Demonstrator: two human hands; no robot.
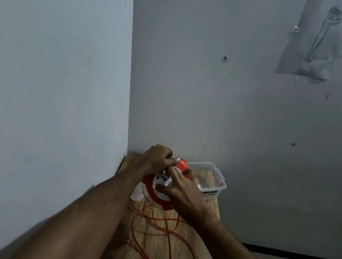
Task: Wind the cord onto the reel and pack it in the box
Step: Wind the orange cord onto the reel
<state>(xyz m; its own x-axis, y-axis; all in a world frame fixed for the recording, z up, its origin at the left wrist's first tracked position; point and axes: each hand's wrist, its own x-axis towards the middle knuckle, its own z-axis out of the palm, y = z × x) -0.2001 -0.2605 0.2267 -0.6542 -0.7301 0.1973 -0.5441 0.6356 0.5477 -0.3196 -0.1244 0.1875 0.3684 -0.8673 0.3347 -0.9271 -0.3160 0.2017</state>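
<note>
An orange and white cord reel point(163, 181) stands tilted on the wooden table point(146, 248) near the wall corner. My left hand point(156, 160) grips its orange top handle. My right hand point(180, 189) lies on the white face of the reel, fingers spread over it. A thin orange cord point(170, 241) runs from under the reel and lies in loose loops across the table towards me. Behind the reel, a clear plastic box point(213, 181) with a red latch sits open against the wall; my right hand hides part of it.
Grey walls meet in a corner just behind the table. A sheet with a line drawing point(318, 40) is taped high on the right wall. The table's right edge drops to a floor with a dark skirting point(302, 256).
</note>
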